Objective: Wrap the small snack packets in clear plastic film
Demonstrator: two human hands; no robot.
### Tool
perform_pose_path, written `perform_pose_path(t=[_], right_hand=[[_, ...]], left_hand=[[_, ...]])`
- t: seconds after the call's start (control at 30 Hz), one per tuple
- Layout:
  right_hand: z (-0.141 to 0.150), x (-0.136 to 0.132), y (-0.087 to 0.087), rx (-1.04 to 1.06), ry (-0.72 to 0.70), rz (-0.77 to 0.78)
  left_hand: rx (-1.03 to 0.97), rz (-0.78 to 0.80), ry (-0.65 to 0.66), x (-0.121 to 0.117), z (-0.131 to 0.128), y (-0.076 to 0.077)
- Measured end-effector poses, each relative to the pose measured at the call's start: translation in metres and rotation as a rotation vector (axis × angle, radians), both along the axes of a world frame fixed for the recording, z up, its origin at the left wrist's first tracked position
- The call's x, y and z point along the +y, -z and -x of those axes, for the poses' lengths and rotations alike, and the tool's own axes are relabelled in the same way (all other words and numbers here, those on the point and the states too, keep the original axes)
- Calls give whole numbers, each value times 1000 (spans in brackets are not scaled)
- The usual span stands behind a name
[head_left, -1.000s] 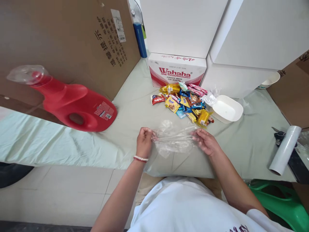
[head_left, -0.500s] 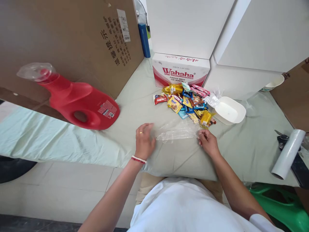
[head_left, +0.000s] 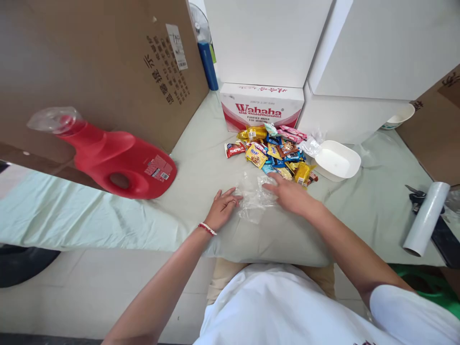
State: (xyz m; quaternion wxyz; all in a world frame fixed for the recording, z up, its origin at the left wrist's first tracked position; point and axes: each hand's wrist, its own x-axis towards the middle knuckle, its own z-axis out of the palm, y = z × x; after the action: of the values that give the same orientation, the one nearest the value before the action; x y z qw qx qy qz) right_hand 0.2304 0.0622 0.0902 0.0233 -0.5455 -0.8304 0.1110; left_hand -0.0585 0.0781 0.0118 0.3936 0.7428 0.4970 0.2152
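At centre, the left hand [head_left: 222,210] and right hand [head_left: 292,194], grips open, finger crumpled clear plastic film [head_left: 253,206] on a pale-green-covered desk [head_left: 196,167].

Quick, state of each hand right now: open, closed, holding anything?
Left hand: open, fingers loosely spread at the edge of the crumpled clear plastic film.
Right hand: fingertips at the film; whether they pinch it cannot be told.
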Motion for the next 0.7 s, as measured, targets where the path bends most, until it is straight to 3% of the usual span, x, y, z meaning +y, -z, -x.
perform_pose_path(t=[0.07, 0.13, 0.2, 0.3, 0.37, 0.43, 0.5, 0.6, 0.7], right_hand=[[14, 11, 5, -50, -64, 39], [22, 2, 6, -97, -56, 25], [25, -25, 1, -143, -54, 36], [26, -75, -8, -130, -217, 229], [27, -91, -8, -69, -262, 309], [28, -83, -1, -25, -134, 201], [30, -59, 10, -36, -18, 36], [39, -26, 24, -105, -104, -23], [60, -35, 27, -165, -187, 9]], left_hand=[[4, -1, -3, 0, -4, 1], [6, -10, -33, 0, -7, 4], [0, -20, -64, 0, -10, 6], [-7, -14, -117, -1, -15, 7], [12, -13, -122, -2, -16, 7], [41, -24, -81, -3, -16, 5], [50, -24, -33, -5, -14, 2], [-12, 28, -42, -4, -11, -1], [-125, 53, -163, -2, -15, -2]])
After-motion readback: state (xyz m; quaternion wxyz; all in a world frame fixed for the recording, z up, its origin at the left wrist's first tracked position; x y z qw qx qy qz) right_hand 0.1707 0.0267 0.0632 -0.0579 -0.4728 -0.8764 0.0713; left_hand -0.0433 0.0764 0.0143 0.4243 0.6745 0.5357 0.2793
